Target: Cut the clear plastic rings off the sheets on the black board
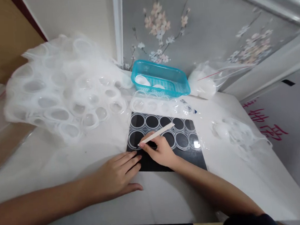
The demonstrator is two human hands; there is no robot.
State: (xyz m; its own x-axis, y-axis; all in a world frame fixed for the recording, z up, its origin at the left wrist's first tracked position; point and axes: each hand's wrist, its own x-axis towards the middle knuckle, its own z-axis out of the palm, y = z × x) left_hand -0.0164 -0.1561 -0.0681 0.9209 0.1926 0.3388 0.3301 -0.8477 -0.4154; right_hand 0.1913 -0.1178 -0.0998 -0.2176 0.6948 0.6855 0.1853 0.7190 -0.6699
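My right hand [159, 151] pinches a thin, pale flat stick [161, 130] whose lower end points at a ring at the left of the near row. Beneath it is a black mat [156, 162], with a clear sheet of round rings [182, 140] laid over its upper part in two rows. My left hand [122, 172] rests flat, fingers stretched out, its fingertips on the mat's left edge and the thumb apart on the white table. Part of the near row is hidden behind my right hand.
A large heap of clear ringed plastic sheets [61, 88] fills the table's left. Behind the mat are a strip of rings [154, 105] and a turquoise basket [163, 75] with white pieces inside. A zip bag [206, 81] stands back right; more clear plastic [239, 133] lies right.
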